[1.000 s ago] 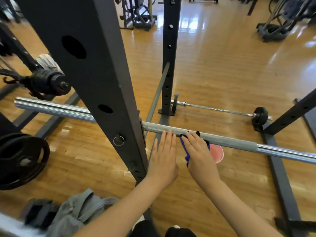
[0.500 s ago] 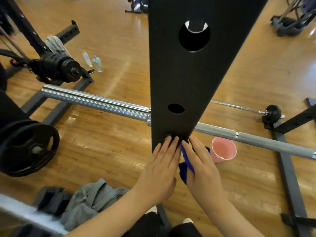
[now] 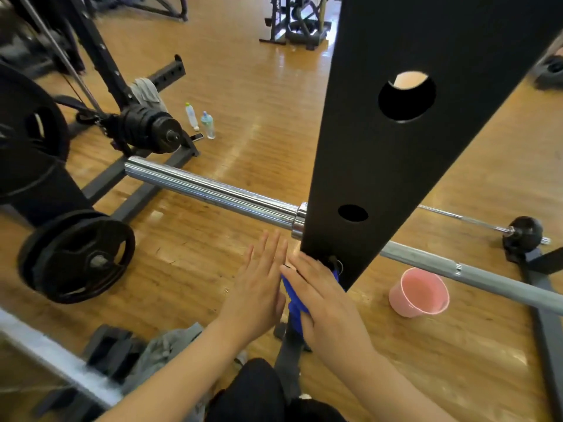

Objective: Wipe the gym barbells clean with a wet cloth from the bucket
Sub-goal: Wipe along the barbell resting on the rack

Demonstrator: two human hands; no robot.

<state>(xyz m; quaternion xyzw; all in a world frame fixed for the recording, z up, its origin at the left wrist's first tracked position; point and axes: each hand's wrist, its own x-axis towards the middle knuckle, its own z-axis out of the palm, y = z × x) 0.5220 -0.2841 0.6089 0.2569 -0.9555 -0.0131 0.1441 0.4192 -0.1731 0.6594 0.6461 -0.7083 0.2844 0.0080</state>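
A long steel barbell (image 3: 213, 190) lies across the rack, its chrome sleeve to the left and its grey shaft (image 3: 487, 278) to the right of a black rack upright (image 3: 396, 178). My right hand (image 3: 323, 296) presses a blue cloth (image 3: 294, 300) flat against the lower edge of that upright, fingers straight. Beside it, my left hand (image 3: 259, 287) is held flat with straight fingers, holding nothing. A pink bucket (image 3: 419, 292) stands on the floor under the shaft. The barbell's part behind the upright is hidden.
Black weight plates (image 3: 76, 257) hang at the left. A loaded bar end (image 3: 149, 132) sits behind them, with two bottles (image 3: 201, 120) on the floor. A thin barbell (image 3: 487, 226) lies at the far right. Grey clothing (image 3: 164, 348) lies near my knees.
My view has shifted left and closer, so the upright now fills the middle. Both hands have come down off the barbell shaft to the upright's lower edge, the cloth still under my right hand.
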